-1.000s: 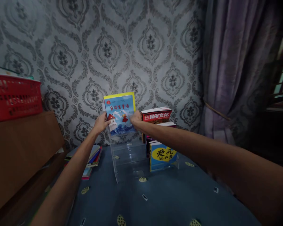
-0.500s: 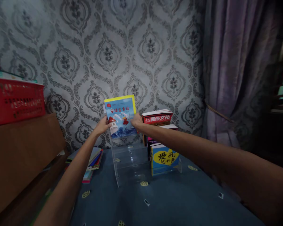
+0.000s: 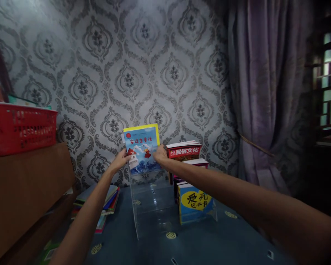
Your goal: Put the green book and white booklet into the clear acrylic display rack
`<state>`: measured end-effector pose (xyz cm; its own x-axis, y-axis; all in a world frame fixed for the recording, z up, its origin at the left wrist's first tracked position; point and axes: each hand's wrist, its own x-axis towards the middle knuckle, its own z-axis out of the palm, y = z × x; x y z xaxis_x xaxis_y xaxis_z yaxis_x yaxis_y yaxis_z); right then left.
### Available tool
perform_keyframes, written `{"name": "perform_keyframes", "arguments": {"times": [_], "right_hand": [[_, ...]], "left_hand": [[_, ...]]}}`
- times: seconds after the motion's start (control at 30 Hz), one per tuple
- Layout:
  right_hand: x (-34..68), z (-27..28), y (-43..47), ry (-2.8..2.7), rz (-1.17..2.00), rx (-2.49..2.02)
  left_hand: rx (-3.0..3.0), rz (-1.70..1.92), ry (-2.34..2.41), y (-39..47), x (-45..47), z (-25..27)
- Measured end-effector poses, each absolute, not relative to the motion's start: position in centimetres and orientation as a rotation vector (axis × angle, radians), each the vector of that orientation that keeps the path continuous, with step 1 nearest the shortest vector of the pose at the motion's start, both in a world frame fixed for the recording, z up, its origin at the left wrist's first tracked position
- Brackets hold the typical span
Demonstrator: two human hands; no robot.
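Both the left hand [image 3: 120, 160] and right hand [image 3: 160, 154] grip the blue book [image 3: 141, 147] by its sides, upright at the top of the clear stand [image 3: 151, 206], whose edges are hard to see.

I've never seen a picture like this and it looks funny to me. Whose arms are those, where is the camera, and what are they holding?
The camera sits on a person's head, so you see their own two arms reaching forward. The left hand and right hand hold a blue picture book by its sides, upright at the top of a clear plastic rack. Beside it stand more books: a red one and a yellow-and-blue one. The rack stands on a blue cloth. A pile of books lies to the left, and a red basket sits higher up.
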<state>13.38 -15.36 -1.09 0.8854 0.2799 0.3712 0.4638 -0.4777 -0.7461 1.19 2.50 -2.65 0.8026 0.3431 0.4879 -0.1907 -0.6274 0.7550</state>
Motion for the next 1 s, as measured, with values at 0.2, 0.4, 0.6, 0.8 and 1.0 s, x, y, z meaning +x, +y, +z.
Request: {"name": "perform_keyframes", "arguments": {"times": [0.2, 0.4, 0.6, 0.8, 1.0], "right_hand": [[12.3, -0.9, -15.6, -0.549, -0.239, -2.104], [12.1, -1.1, -15.7, -0.603, -0.267, -2.102], [12.0, -0.9, -16.0, -0.624, -0.246, -2.119], [12.1, -0.9, -16.4, -0.638, -0.236, -2.139], [12.4, -1.1, -16.8, -0.667, -0.214, -2.178]], "left_hand": [[2.106, 0.812, 0.144, 2.7, 1.6, -2.7], [2.112, 0.849, 0.212, 3.0, 1.3, -3.0], [2.133, 0.932, 0.205, 3.3, 1.7, -3.2], [2.152, 1.037, 0.157, 3.5, 2.3, -3.5], [2.139, 1.024, 0.133, 3.5, 2.3, -3.8]]}}
